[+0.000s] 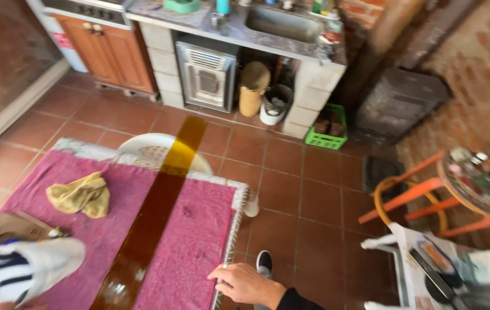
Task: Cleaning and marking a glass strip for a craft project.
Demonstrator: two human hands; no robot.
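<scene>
Where right hand (pixel 245 283) rests, pink towel (pixel 193 229)

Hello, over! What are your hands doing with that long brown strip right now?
Right hand flat on pink cloth at table edge. Left hand out of view. Brown strip lies untouched along the cloth. Yellow rag beside it.

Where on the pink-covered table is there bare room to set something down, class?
Free: the pink cloth between the long amber strip and the right hand at the table edge, and the patch above the yellow rag. Crowded: the near-left corner, with the white-gloved left hand and cardboard.
</scene>
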